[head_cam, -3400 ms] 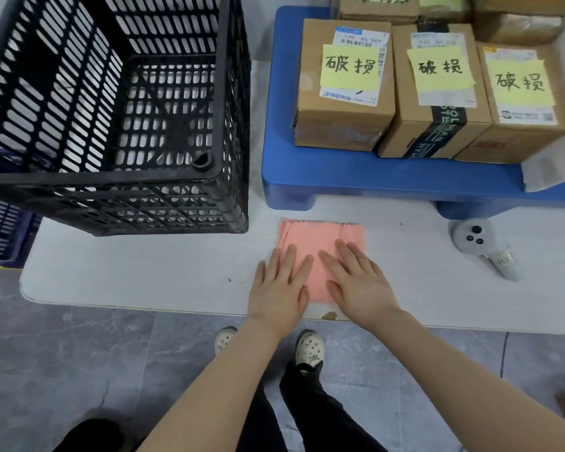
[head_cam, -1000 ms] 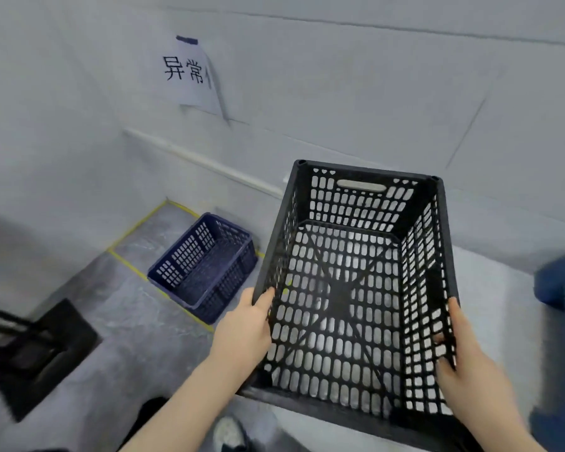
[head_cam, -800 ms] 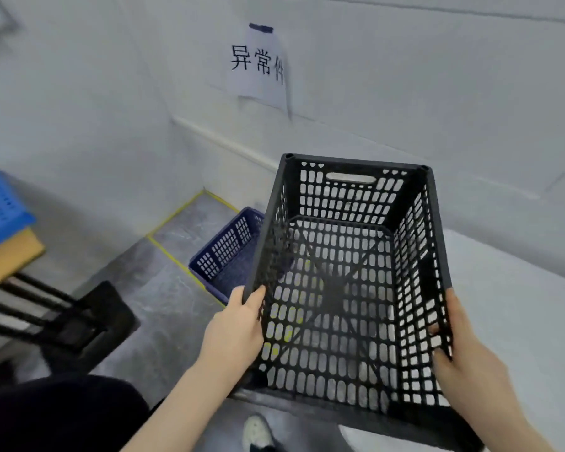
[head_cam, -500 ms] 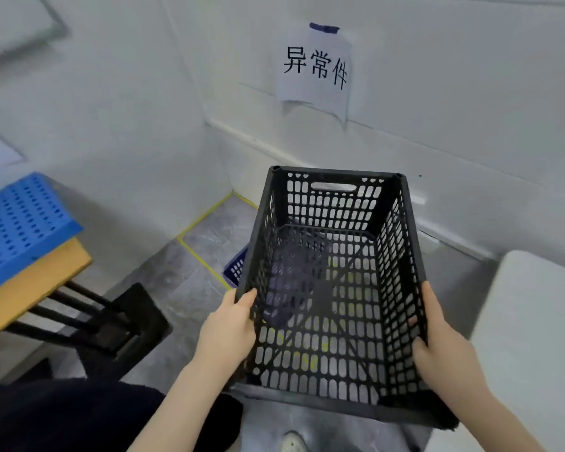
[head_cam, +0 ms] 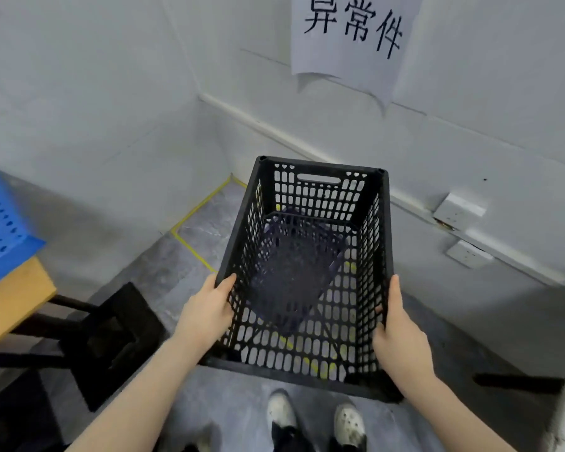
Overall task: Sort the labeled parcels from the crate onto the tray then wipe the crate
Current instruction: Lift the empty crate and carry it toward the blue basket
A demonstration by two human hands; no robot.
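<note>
Black perforated plastic crate point(head_cam: 320, 197) was off the ground, held over the grey floor point(head_cam: 209, 233) by both hands, open top towards the camera.

Left hand point(head_cam: 206, 316) gripped the crate's left wall: thumb hooked over the rim, fingers wrapped outside and hidden behind the palm.

Right hand point(head_cam: 400, 334) gripped the right wall: thumb lay along the rim, one fingertip showed through the mesh, the rest were hidden.

Dark blue perforated basket point(head_cam: 291, 272) sat on the floor below, seen only through the crate's mesh, so its outline was hard to make out. Yellow tape line point(head_cam: 193, 210) also ran under the crate, partly covered.

White paper sign with black characters point(head_cam: 349, 37) on the wall was cut off at the top edge. Blue perforated board point(head_cam: 0, 230) on a wooden table point(head_cam: 13, 305) was cut off at the left. White shoes point(head_cam: 281, 412) were partly out of frame at the bottom.
</note>
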